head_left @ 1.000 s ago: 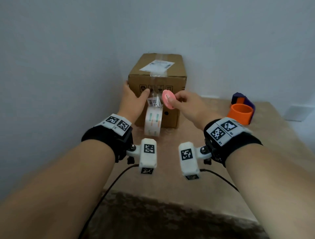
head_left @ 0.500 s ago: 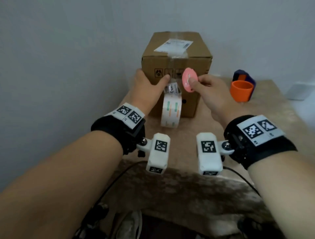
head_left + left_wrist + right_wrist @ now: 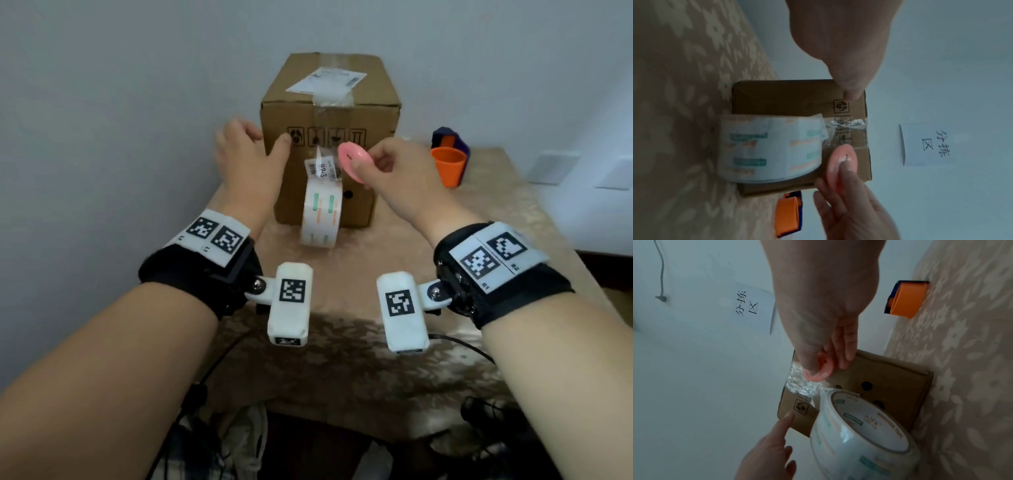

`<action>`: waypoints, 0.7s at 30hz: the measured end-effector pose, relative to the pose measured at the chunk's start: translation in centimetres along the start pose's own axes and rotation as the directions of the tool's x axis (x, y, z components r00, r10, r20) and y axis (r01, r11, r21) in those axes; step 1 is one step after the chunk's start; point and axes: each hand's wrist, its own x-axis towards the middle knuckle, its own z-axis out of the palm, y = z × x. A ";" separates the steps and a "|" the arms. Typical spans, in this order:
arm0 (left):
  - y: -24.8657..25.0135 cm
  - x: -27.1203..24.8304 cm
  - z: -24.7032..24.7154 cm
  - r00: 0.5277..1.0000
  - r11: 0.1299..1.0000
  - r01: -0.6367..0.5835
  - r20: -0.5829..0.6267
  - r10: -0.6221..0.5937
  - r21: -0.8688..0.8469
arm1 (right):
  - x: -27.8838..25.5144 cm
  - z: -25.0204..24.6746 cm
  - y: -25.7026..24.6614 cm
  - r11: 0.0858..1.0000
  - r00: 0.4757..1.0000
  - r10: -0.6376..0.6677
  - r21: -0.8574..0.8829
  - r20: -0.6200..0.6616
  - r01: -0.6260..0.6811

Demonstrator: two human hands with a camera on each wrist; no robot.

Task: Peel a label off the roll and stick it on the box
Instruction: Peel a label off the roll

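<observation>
A brown cardboard box (image 3: 375, 116) stands at the back of the table against the wall. A white roll (image 3: 320, 219) with green and orange print stands on edge against the box's front, its loose end rising to a small printed label (image 3: 322, 168). My left hand (image 3: 251, 154) is at the box's upper left corner. Its thumb touches the front face and its fingers are off the side. My right hand (image 3: 387, 171) pinches a pink disc (image 3: 349, 158) just right of the loose end. The wrist views show the roll (image 3: 766, 149), the disc (image 3: 840, 155) and the box (image 3: 890, 386).
An orange cup (image 3: 448, 166) stands right of the box with a purple object (image 3: 449, 135) behind it. A floral cloth (image 3: 513, 222) covers the table, whose front edge is near my forearms. A paper sign (image 3: 925, 144) hangs on the wall behind the box.
My left hand's fingers have come away from the box's left side, though the thumb stays on the front. My right hand still holds the pink disc by the loose end. My head has moved.
</observation>
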 end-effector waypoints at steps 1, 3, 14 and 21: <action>0.1 -0.1 -0.2 0.999 0.999 -0.050 0.017 0.050 -0.001 | 0.0 -0.1 0.0 0.999 1.000 0.008 0.041 -0.016 -0.008; 0.0 -0.3 -0.3 0.985 0.999 -0.031 0.172 0.034 -0.016 | 0.1 -0.4 0.2 0.991 0.998 0.042 0.132 -0.038 -0.036; 1.2 -1.8 0.2 0.863 0.971 0.191 0.497 -0.095 -0.145 | 0.1 0.4 -0.7 0.997 0.997 -0.065 0.045 0.037 0.063; 1.3 -2.1 -0.1 0.886 0.977 0.112 0.464 -0.015 -0.181 | -0.1 0.9 -1.2 0.995 0.994 -0.098 0.012 0.043 0.098</action>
